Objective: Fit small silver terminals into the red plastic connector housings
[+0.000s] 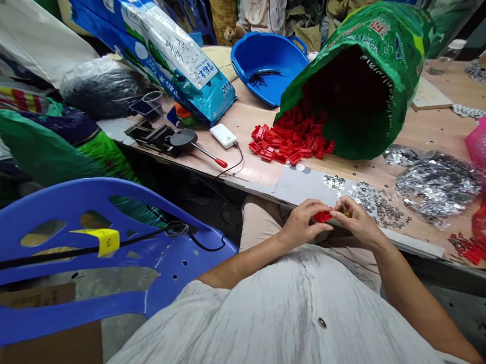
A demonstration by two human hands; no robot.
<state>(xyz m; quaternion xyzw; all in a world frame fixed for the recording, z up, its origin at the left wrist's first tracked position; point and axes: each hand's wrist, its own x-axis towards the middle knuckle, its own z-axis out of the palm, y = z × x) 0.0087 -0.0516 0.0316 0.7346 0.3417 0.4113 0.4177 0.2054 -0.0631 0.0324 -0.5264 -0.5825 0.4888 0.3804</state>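
My left hand (pixel 303 225) is closed around a red plastic part (pixel 322 214), held just over the table's front edge. Close beside it, my right hand (pixel 357 220) pinches a small tool with a yellowish handle (pixel 346 212), its thumb against the red part. Most of the tool is hidden by the fingers. Small silvery metal pieces (pixel 389 211) lie scattered just beyond my hands, with a little cluster (pixel 334 181) on a grey sheet (pixel 302 185). Similar red parts (pixel 286 138) spill in a heap from a green sack (pixel 405 92) lying on its side.
A blue basin (pixel 271 50) holds thin black strips. Left of the heap are a white power bank (pixel 223 135) with a cable and a black lever device (pixel 176 140). Bagged metal pieces (pixel 438 183) lie right. A blue chair (pixel 107 198) stands left; another person (pixel 261 13) sits opposite.
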